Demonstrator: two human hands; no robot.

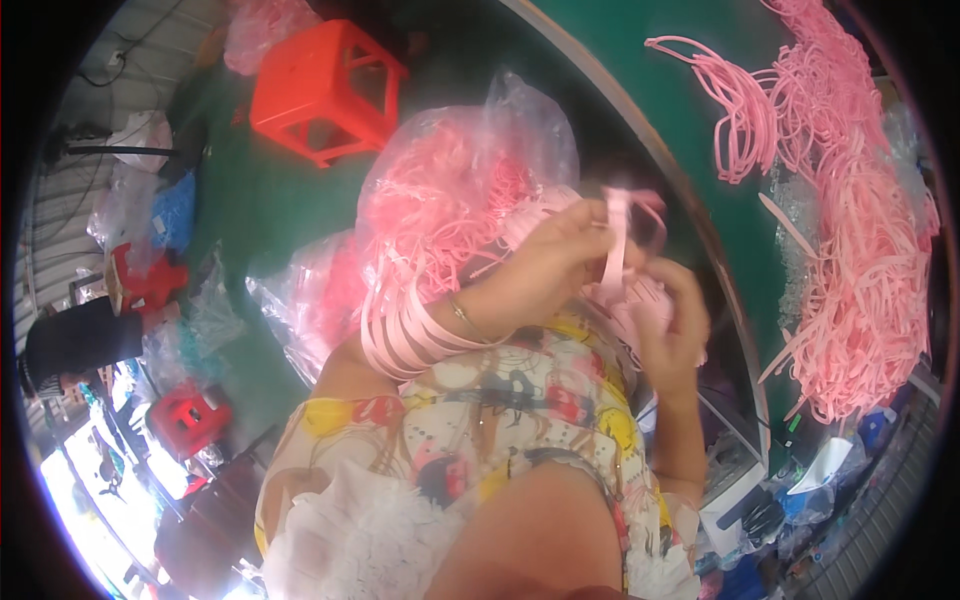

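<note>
My left hand (566,240) is closed, its thumb and fingers pinching a flat pale-pink band (618,235). The band stands up from the fingertips and curves over at its top to the right. Several similar pink band loops (392,325) hang around my left forearm. Close to the right of the held band is my right hand (680,312), slightly blurred, with its curved fingers and thumb apart. I see nothing held in it. Below and between both hands lie more pale-pink bands (640,305) on my lap, partly hidden by the hands.
A clear plastic bag (540,120) full of pink strands stands ahead of my lap. At right, a curved-edged green table (735,225) bears a large heap of pink bands (850,240). A red stool (310,90) is at far left. Another person's dark sleeve (85,340) shows at left.
</note>
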